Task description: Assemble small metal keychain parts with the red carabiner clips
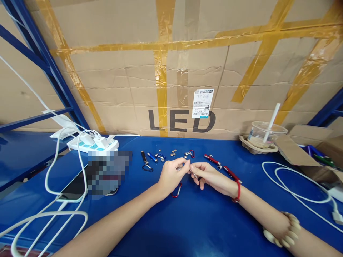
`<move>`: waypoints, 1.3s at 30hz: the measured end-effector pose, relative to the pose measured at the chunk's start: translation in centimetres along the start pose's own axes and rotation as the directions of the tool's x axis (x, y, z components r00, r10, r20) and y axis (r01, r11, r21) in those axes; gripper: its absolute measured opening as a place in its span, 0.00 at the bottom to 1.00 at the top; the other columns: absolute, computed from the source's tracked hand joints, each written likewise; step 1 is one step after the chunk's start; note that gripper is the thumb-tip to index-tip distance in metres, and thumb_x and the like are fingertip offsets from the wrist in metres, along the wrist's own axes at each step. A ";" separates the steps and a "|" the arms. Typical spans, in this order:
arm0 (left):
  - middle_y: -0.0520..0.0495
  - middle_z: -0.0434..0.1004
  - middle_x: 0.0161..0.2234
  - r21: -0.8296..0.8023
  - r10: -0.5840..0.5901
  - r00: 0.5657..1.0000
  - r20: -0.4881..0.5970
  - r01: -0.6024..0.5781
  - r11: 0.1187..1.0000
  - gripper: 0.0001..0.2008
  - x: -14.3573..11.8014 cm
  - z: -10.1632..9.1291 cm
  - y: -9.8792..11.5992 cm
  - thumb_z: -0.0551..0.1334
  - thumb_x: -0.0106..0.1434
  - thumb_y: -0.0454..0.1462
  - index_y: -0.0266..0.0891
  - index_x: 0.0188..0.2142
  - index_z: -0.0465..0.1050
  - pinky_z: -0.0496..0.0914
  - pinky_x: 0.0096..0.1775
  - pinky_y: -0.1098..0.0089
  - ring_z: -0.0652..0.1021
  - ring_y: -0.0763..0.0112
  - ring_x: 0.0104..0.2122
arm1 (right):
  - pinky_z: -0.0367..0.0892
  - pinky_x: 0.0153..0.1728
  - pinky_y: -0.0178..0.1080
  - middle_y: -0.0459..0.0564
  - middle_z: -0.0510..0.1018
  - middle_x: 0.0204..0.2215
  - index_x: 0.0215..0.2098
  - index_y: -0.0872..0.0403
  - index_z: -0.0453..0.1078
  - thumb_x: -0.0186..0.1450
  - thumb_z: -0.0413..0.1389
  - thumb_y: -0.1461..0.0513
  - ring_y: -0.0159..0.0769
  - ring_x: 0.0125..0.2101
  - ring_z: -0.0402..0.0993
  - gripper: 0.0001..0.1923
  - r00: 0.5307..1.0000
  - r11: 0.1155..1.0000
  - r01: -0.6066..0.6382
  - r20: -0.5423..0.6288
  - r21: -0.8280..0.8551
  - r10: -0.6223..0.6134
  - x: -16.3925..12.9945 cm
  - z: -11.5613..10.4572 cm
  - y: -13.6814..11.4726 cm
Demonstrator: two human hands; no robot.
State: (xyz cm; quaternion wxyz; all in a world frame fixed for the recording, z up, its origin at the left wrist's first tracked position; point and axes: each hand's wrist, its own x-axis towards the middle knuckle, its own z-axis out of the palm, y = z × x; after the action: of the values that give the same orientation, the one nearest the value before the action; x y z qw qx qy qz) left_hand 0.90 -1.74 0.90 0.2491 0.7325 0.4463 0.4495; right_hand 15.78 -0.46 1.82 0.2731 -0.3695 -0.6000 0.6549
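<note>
Our hands met over the blue table, pinching one tiny part.

The blue table (187,228) ran bare toward 6 o'clock; a cardboard wall (171,71) closed off 12. Our left hand (171,175) and right hand (210,176) were pinched shut, fingertips touching, on a small silvery piece (193,175) too small to identify. At 7 o'clock a red carabiner (177,191) lay half hidden beneath the left wrist.
</note>
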 end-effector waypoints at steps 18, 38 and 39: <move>0.54 0.67 0.18 -0.019 0.011 0.993 0.114 -0.009 1.000 0.17 0.1 -0.1 -0.6 0.46 0.61 0.41 0.36 0.20 0.61 0.59 0.23 0.78 0.66 0.79 0.19 | 0.59 0.12 0.23 0.44 0.63 0.21 0.24 0.59 0.64 0.52 0.52 0.46 0.21 0.18 0.61 0.23 0.998 1.000 -0.016 0.059 -0.024 0.017 0.0 0.0 -0.2; 0.54 0.64 0.19 -0.065 -0.048 0.995 0.090 0.054 0.996 0.16 -0.1 0.7 -0.2 0.45 0.62 0.43 0.36 0.24 0.60 0.58 0.22 0.77 0.65 0.78 0.19 | 0.60 0.11 0.22 0.44 0.65 0.21 0.25 0.59 0.64 0.54 0.50 0.47 0.21 0.18 0.62 0.22 0.995 1.000 0.011 0.101 0.010 -0.012 -0.1 -0.2 -0.3; 0.54 0.64 0.18 -0.037 -0.048 0.995 0.090 0.052 0.998 0.17 -0.1 0.7 -0.2 0.44 0.62 0.43 0.37 0.24 0.60 0.57 0.22 0.77 0.64 0.78 0.18 | 0.60 0.12 0.22 0.44 0.65 0.21 0.25 0.59 0.64 0.54 0.51 0.47 0.21 0.18 0.62 0.21 0.995 1.000 0.014 0.098 0.005 -0.014 0.0 -0.2 -0.3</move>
State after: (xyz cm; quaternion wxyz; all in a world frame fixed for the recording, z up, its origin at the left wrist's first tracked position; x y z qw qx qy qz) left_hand 1.39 -1.74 0.34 0.2947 0.7354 0.4440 0.4186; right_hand 15.95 -0.34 2.12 0.2486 -0.3320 -0.6138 0.6717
